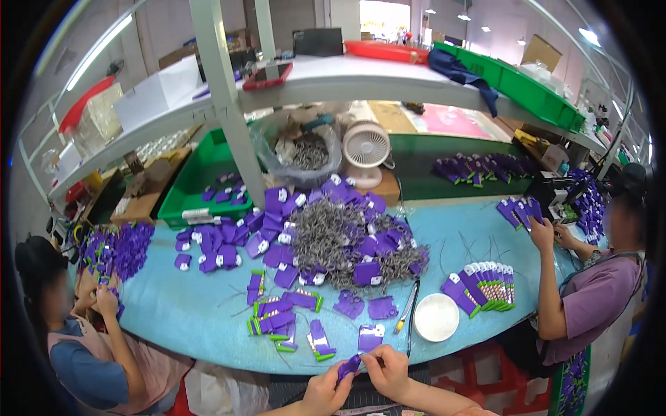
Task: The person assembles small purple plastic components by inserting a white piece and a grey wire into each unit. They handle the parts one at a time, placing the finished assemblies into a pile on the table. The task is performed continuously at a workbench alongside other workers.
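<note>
Item in hand: one small purple tag (349, 365), held at the near edge of the desk (180, 312), pinched at its left end by the left hand (325, 390) and at its right end by the right hand (388, 371); both hands have fingers closed on it, though the exact grip is hard to read at this size. Just beyond the hands: loose purple tags (371, 338) and short bundles of tags with green ends (277, 322), lying flat on the light blue desk surface. Centre of desk: a large heap of grey wire loops mixed with purple tags (340, 243). Right of the hands: a round white dish (436, 317), a slim tool with a yellow handle (405, 312) just beside it, and a fanned row of tags (485, 283). Farther back: a green tray (198, 182), a clear bag of wire loops (305, 154), a small white fan (365, 149). A seated person at left (83, 347) and another at right (590, 291) each handle purple tags.
</note>
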Available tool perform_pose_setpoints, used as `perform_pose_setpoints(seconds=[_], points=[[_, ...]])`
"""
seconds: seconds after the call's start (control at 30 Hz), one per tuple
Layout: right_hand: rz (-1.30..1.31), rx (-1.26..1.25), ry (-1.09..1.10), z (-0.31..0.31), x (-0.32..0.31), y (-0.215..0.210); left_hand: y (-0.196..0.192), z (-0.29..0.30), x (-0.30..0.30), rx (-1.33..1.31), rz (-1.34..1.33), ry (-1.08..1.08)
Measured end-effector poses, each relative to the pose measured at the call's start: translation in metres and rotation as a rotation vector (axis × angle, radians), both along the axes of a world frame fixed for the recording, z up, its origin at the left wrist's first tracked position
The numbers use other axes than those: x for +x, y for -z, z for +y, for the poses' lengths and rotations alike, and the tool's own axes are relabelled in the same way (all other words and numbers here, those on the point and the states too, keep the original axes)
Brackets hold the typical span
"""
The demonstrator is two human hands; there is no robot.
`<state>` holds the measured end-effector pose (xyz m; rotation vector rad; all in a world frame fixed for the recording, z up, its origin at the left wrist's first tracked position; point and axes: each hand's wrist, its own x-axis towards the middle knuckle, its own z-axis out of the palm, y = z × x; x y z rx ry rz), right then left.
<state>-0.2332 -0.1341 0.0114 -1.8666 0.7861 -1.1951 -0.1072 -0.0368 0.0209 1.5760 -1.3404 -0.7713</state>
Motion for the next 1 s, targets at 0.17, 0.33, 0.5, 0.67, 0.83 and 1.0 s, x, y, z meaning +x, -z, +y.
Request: perform_pose_setpoints(seconds=[0.17,0.33,0.5,0.67,0.83,1.0], points=[[-0.084,0.012,0.06,0.005,-0.002,0.016,-0.006,0.002,-0.004,-0.156,-0.12,-0.023],[0.011,0.111,-0.059,0.006,-0.006,0.009,0.008,-0.002,-0.002,-0.248,-0.278,-0.023],[0.049,0.355,-0.303,-0.011,-0.002,0.003,0.053,-0.011,0.009,-0.266,-0.268,0.149],[-0.24,0.464,-0.169,-0.056,0.008,0.005,0.052,-0.013,0.022,-0.107,0.275,0.488],[-0.29,0.6,-0.218,-0.046,0.011,-0.011,-0.035,-0.015,0.018,-0.171,0.518,-0.104],[-0.01,0.42,-0.344,-0.004,0.01,-0.003,0.003,-0.017,0.013,-0.457,-0.304,-0.162]])
